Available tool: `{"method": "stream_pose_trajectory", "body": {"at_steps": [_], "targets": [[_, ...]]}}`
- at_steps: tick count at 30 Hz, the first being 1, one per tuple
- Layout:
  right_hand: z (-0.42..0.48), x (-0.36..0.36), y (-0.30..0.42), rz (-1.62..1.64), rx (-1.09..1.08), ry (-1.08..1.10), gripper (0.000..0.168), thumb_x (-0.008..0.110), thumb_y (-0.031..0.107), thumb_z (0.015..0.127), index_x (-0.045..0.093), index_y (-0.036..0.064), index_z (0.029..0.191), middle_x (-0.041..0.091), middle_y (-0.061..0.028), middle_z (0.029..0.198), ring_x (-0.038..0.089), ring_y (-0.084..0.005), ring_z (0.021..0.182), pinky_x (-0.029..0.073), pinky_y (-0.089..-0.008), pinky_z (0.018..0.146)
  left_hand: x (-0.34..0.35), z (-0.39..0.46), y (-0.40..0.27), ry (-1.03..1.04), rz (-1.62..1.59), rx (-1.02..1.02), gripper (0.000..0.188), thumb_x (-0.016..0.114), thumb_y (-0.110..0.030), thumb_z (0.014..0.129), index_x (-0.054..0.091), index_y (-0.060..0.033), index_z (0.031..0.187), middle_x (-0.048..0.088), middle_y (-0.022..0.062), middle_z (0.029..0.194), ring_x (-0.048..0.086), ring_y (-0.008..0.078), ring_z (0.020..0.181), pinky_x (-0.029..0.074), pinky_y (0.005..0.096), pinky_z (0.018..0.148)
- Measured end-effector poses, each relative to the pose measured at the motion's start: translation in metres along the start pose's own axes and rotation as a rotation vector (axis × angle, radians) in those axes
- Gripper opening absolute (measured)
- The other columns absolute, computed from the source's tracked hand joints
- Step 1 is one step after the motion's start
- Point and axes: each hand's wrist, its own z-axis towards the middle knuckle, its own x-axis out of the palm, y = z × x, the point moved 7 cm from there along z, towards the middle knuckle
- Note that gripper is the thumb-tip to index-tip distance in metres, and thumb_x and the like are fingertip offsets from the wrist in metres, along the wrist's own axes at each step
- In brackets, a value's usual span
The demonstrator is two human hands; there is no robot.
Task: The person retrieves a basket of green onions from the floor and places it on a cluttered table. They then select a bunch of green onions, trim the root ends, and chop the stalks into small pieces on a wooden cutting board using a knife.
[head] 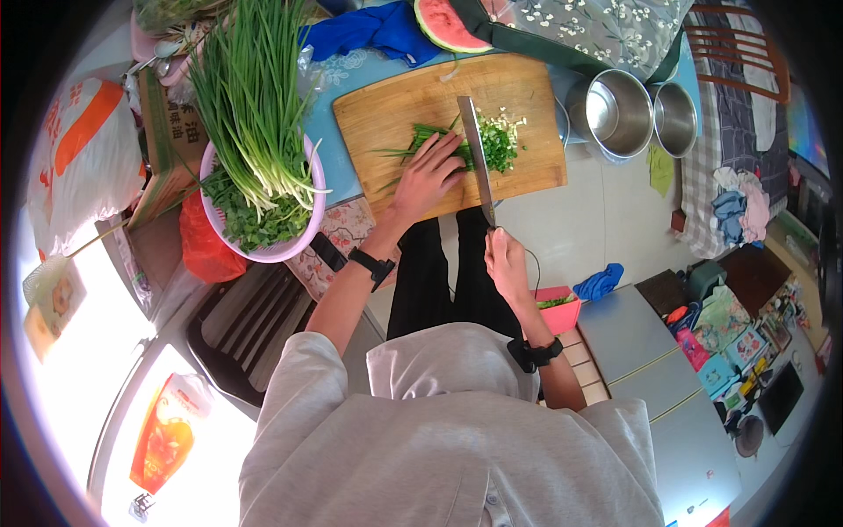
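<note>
My right hand (506, 263) grips the handle of a kitchen knife (479, 148), whose blade stands on edge across a wooden cutting board (388, 99). My left hand (429, 172) presses a bunch of green onions (421, 137) onto the board, its fingertips close to the left of the blade. Chopped green onion (502, 141) lies in a heap just right of the blade, with pale pieces at its far side. To the left, long whole green onions (253, 112) rest on leafy herbs (270, 227) in a pink plastic basket (317, 178).
Two stainless steel pots (611, 113) stand right of the board. Behind it are a cut watermelon (448, 26), a blue cloth (375, 33) and a flower-patterned cover (579, 33). A red plastic bag (204, 240) and a cardboard box (168, 138) flank the basket. A pink bin (560, 313) sits below at right.
</note>
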Motion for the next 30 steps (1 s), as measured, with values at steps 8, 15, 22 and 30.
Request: {"method": "stream_pose_trajectory", "body": {"at_steps": [8, 15, 22, 30], "targets": [[0.008, 0.005, 0.004, -0.103, -0.109, -0.061, 0.053, 0.040, 0.047, 0.114, 0.045, 0.011, 0.077, 0.040, 0.0053, 0.062, 0.036, -0.0034, 0.051, 0.029, -0.0233, 0.045, 0.002, -0.002, 0.009, -0.078, -0.087, -0.051, 0.028, 0.082, -0.014, 0.084, 0.067, -0.0057, 0.106, 0.069, 0.0092, 0.137, 0.062, 0.0288, 0.133, 0.046, 0.0454, 0.119], [0.005, 0.000, 0.003, -0.190, -0.081, -0.061, 0.052, 0.042, 0.043, 0.114, 0.051, 0.004, 0.081, 0.045, -0.0032, 0.060, 0.044, -0.0129, 0.052, 0.037, -0.0330, 0.051, 0.001, -0.001, 0.006, -0.124, -0.072, -0.028, 0.020, 0.083, -0.009, 0.082, 0.071, -0.0025, 0.096, 0.071, 0.0121, 0.133, 0.063, 0.0294, 0.132, 0.049, 0.0469, 0.116], [-0.006, -0.002, 0.002, -0.290, -0.047, -0.065, 0.053, 0.041, 0.042, 0.114, 0.056, 0.000, 0.085, 0.049, -0.0101, 0.059, 0.052, -0.0223, 0.053, 0.043, -0.0397, 0.054, 0.002, -0.001, 0.007, -0.116, -0.070, -0.034, 0.018, 0.082, -0.008, 0.082, 0.070, -0.0025, 0.095, 0.071, 0.0118, 0.133, 0.062, 0.0298, 0.134, 0.048, 0.0461, 0.116], [0.005, 0.010, -0.007, -0.215, -0.031, -0.101, 0.052, 0.042, 0.041, 0.114, 0.049, -0.002, 0.084, 0.043, -0.0161, 0.064, 0.042, -0.0262, 0.057, 0.042, -0.0421, 0.058, 0.001, 0.000, 0.007, -0.106, -0.075, -0.031, 0.019, 0.081, -0.005, 0.082, 0.070, -0.0020, 0.097, 0.071, 0.0127, 0.133, 0.061, 0.0299, 0.134, 0.049, 0.0467, 0.115]]}}
